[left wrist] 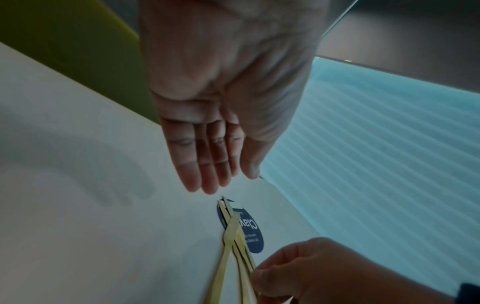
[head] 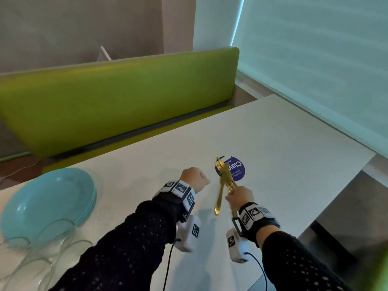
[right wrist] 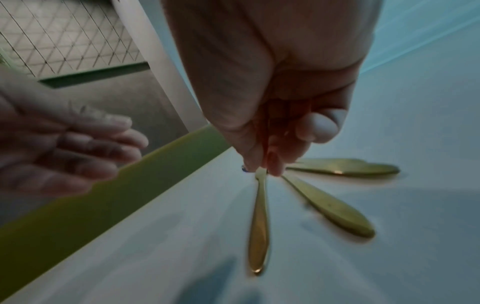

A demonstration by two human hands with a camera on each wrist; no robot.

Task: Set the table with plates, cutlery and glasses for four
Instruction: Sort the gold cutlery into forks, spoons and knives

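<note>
Several gold cutlery pieces (head: 223, 181) are pinched together by my right hand (head: 231, 191) just above the white table (head: 283, 143). Their tips cross over a round purple sticker (head: 236, 168). In the right wrist view the fingers (right wrist: 272, 164) hold the pieces at the neck, and three handles (right wrist: 259, 226) fan out toward the camera close to the tabletop. My left hand (head: 195, 179) hovers just left of the cutlery and holds nothing; in the left wrist view its fingers (left wrist: 205, 164) are straight and together. A stack of light blue plates (head: 48, 202) sits at the left of the table.
Several clear glasses (head: 42, 248) stand in front of the plates at the near left corner. A green bench back (head: 126, 97) runs behind the table. The table's right edge (head: 344, 198) drops off beside a window blind (head: 315, 59).
</note>
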